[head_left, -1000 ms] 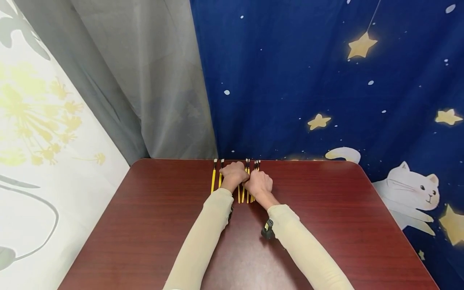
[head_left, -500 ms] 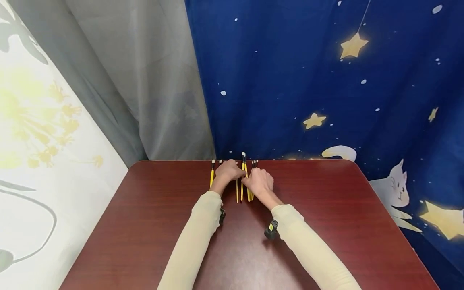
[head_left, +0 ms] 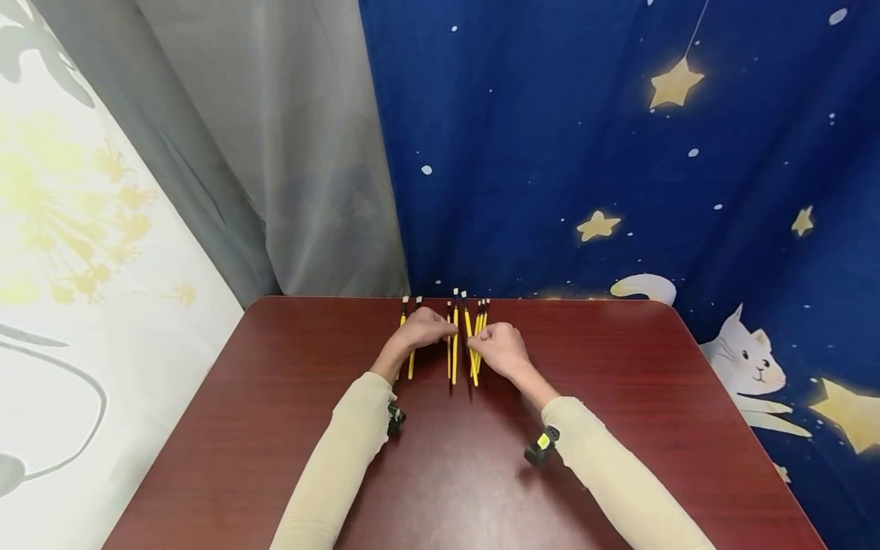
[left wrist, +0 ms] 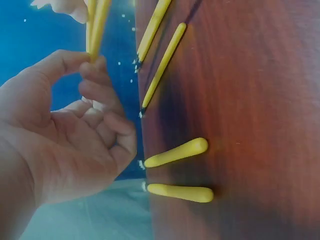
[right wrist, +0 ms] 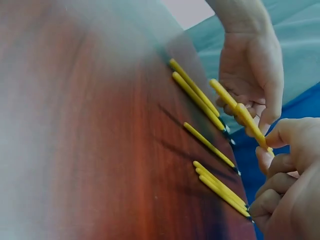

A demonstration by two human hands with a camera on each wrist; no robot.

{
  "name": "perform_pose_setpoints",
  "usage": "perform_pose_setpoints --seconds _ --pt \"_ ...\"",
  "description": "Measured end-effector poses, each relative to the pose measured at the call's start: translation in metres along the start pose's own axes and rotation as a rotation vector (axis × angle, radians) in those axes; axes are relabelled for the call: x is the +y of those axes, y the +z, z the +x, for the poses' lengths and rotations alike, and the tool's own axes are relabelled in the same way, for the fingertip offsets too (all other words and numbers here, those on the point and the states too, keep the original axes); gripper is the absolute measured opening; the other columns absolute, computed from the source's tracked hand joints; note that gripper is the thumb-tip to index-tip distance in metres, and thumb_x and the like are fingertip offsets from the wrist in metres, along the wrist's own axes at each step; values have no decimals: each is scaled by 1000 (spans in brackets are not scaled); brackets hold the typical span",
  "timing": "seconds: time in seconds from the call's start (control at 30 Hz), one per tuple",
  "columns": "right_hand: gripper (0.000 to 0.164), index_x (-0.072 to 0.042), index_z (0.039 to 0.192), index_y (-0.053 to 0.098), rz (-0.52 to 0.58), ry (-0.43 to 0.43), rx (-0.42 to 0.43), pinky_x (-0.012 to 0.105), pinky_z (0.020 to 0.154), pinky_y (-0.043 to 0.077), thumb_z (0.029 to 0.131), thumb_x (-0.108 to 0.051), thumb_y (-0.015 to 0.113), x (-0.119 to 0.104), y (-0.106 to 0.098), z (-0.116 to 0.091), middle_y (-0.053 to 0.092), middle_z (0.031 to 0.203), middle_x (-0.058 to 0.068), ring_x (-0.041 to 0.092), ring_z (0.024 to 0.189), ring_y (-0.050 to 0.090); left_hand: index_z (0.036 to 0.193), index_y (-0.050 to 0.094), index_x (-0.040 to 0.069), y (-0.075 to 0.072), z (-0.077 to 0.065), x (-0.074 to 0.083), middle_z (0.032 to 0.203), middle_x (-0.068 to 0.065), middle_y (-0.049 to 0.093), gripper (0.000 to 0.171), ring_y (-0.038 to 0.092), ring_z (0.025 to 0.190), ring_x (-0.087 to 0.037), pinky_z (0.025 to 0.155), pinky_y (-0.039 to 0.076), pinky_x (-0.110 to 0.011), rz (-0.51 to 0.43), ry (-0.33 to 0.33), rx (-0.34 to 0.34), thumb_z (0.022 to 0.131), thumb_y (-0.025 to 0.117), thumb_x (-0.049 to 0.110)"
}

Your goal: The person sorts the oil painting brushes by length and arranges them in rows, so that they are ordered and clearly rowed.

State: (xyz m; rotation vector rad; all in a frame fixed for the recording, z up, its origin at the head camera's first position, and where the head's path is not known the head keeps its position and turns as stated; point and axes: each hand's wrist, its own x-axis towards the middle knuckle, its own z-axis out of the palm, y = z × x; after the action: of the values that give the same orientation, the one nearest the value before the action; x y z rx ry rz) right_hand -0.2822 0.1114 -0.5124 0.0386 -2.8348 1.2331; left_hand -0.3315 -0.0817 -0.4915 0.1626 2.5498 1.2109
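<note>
On the table (head_left: 440,473) lie 6 paintbrushes (right wrist: 199,102), 2 hands (head_left: 422,328) (head_left: 504,348) each pinching 1 yellow brush (right wrist: 251,123).

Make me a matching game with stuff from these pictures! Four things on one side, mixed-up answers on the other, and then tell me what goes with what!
Things
1. Table
2. Right hand
3. Cat picture
4. Brush handles

Colours, places and states
A. Yellow
B. On the blue curtain
C. Reddish brown
D. Pinching a brush

Right pairs
1-C, 2-D, 3-B, 4-A
</note>
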Motion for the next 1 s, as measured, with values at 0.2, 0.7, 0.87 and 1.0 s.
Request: perform_pose_setpoints --seconds 0.2,0.7,0.87,1.0 --pt "30 0 77 74 275 74 -117 27 65 38 94 -24 75 6 -8 -17 52 60 -7 11 67 44 90 73 -5 1 -14 -12 73 -1 60 38 53 75 -22 66 39 -28 -114 27 -88 93 71 33" --pt "23 -8 73 77 292 156 -196 28 76 42 90 -23 77 28 -17 -65 71 72 5 12 78 53 86 76 -4 22 -63 -19 71 -6 65 31 52 62 -16 58 41 -26 -73 -1 -109 92 72 26" --pt "20 -9 74 77 252 181 -202 28 76 42 89 -23 77 30 -17 -84 72 73 3 12 79 54 69 69 0 27 -78 -24 59 0 57 34 43 53 -12 53 35 -26 -19 13 -128 90 73 26" --pt "20 -11 69 75 214 179 -227 28 75 42 85 -23 78 28 -15 -98 71 71 0 11 77 54 57 59 11 34 -91 -27 52 5 50 41 38 48 -10 50 30 -26 53 10 -172 92 73 28"
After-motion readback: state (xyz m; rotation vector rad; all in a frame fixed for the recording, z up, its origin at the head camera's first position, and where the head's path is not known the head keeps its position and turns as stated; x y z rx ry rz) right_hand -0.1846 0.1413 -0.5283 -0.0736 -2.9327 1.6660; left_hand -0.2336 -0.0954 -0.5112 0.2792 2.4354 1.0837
